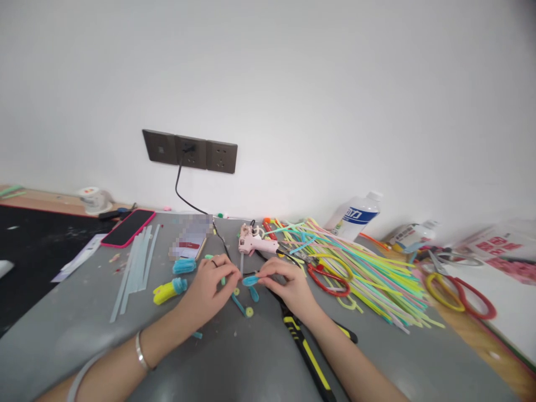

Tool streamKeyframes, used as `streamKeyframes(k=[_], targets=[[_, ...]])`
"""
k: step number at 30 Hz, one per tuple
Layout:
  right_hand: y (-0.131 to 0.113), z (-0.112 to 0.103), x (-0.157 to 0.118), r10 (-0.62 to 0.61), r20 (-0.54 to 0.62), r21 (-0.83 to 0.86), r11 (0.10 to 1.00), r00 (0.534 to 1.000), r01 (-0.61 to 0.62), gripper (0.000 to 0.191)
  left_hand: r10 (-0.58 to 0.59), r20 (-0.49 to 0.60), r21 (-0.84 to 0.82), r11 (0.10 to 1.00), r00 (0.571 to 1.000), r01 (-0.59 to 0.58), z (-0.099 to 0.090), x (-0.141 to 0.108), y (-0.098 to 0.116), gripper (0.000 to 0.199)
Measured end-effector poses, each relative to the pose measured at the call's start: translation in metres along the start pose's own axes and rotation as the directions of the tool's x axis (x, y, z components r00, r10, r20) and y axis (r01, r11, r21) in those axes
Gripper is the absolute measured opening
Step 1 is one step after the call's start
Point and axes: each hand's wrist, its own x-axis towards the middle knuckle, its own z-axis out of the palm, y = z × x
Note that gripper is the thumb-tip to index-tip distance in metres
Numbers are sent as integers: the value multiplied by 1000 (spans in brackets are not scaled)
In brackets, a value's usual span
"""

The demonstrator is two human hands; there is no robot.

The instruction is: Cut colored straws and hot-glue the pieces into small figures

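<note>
Between my hands is a small loop of blue pipe cleaner. The fingertips of my right hand pinch its right end. My left hand has thumb and forefinger pressed together close to the loop's left end; what they hold is too small to make out. Below the fingers lie another blue pipe-cleaner loop, a bent blue piece and a little yellow-green coil. Left of my left hand are a blue pipe-cleaner bundle and a yellow piece with a blue end.
A pink glue gun lies just beyond my hands. Long-handled pliers pass under my right forearm. To the right are scissors, loose pipe cleaners and a white bottle; to the left, glue sticks and a phone.
</note>
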Motion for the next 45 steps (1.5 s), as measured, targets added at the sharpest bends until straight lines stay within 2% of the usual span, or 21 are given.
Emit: streamKeyframes(k=[7, 11, 15, 20, 26, 34, 40, 45], targets=[[0, 1, -2, -79, 94, -23, 996, 992, 81, 19, 23, 119, -74, 997, 993, -14, 5, -2, 2, 26], [-3, 1, -2, -147, 112, -61, 986, 983, 155, 20, -7, 187, -207, 977, 982, 46, 4, -3, 6, 31], [-7, 0, -3, -140, 112, -77, 986, 984, 149, 19, -57, 243, -273, 954, 968, 125, 3, -3, 6, 34], [-11, 0, -4, -129, 114, -102, 985, 985, 141, 17, -64, 274, -330, 931, 959, 157, 4, -4, 5, 38], [-12, 2, -6, -162, 71, -180, 969, 984, 172, 11, -18, 268, -303, 947, 963, 102, 6, -6, 7, 37], [-15, 1, -5, -163, 85, -192, 965, 983, 177, 14, -49, 267, -316, 939, 963, 135, 7, -7, 8, 36], [-16, 4, -6, -197, 39, -277, 940, 980, 200, 11, 5, 252, -322, 944, 968, 79, 4, -6, 9, 41], [-19, 7, -8, -219, 2, -312, 927, 976, 209, 12, 8, 259, -339, 937, 966, 83, 2, -5, 11, 39]])
